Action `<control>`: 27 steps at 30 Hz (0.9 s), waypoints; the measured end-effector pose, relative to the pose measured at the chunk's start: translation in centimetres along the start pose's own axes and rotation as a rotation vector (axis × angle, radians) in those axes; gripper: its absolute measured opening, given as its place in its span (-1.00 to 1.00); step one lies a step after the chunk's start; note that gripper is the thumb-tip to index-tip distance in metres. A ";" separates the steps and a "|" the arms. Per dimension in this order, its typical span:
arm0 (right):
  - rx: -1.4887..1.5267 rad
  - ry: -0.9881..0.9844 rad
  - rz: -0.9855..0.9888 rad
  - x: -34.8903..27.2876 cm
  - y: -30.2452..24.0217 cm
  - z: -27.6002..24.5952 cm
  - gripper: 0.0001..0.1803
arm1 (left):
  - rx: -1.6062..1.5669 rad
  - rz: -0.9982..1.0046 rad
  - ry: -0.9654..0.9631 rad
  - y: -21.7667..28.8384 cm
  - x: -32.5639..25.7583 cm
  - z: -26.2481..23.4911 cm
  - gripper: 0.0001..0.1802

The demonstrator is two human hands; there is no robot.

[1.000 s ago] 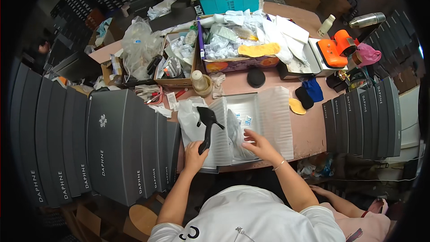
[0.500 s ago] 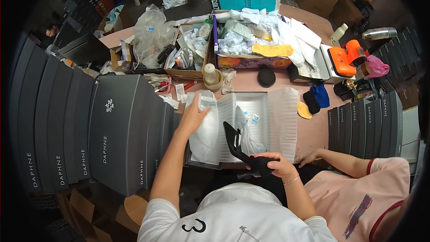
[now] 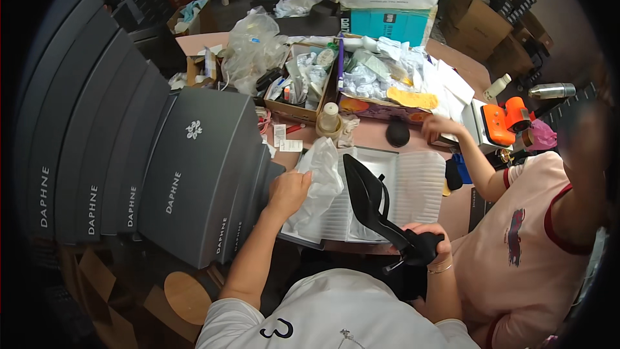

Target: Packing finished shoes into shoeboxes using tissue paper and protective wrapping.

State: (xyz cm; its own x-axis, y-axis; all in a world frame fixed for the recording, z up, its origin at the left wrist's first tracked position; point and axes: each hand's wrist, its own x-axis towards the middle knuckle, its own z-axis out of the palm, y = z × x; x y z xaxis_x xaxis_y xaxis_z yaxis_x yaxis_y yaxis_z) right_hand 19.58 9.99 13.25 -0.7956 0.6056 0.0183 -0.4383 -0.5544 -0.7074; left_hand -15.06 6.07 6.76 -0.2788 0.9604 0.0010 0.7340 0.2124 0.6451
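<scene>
My right hand (image 3: 431,244) is closed round a black high-heeled shoe (image 3: 367,195). Its pointed end slants up to the left over the open shoe box (image 3: 381,154), with a thin heel tip below my fingers. Whether a second shoe is in that grip I cannot tell. At the box's left side, my left hand (image 3: 290,195) pinches a crumpled, see-through white wrapping sheet (image 3: 323,178). Ribbed white packing foam (image 3: 420,181) lines the box and hangs over its right side.
Dark grey shoe boxes (image 3: 194,181) stand upright on the left. Behind the open box are a bottle (image 3: 329,119), a round black pad (image 3: 398,133) and a carton of crumpled paper (image 3: 381,77). To the right, a co-worker's arm (image 3: 475,155) reaches over the table.
My left hand's spread fingers have closed on the wrapping sheet, which is now lifted and bunched. The shoe is raised and turned. The co-worker's hand has moved farther back over the table.
</scene>
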 end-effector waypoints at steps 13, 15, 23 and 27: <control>-0.438 -0.052 0.590 5.9 1.6 4.7 -0.46 | -0.090 0.363 0.069 3.5 -7.0 -5.1 -0.52; -0.518 -0.250 0.539 6.4 2.2 4.6 -0.48 | -0.114 0.376 -0.088 3.8 -8.1 -4.2 -0.46; -0.377 0.070 0.607 6.9 4.7 1.4 -0.60 | -0.125 0.289 -0.160 2.2 -11.0 -5.7 -0.63; -0.075 0.198 0.519 6.6 4.1 0.0 -0.54 | -0.005 0.060 -0.028 -2.8 -12.6 -3.1 -0.64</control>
State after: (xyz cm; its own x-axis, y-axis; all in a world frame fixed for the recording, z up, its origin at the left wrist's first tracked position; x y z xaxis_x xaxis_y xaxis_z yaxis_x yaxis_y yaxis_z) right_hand 12.51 11.70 10.48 -0.8022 0.3640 -0.4733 0.0264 -0.7703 -0.6371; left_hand -15.54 -7.25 7.33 -0.2168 0.9761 0.0180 0.7455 0.1536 0.6486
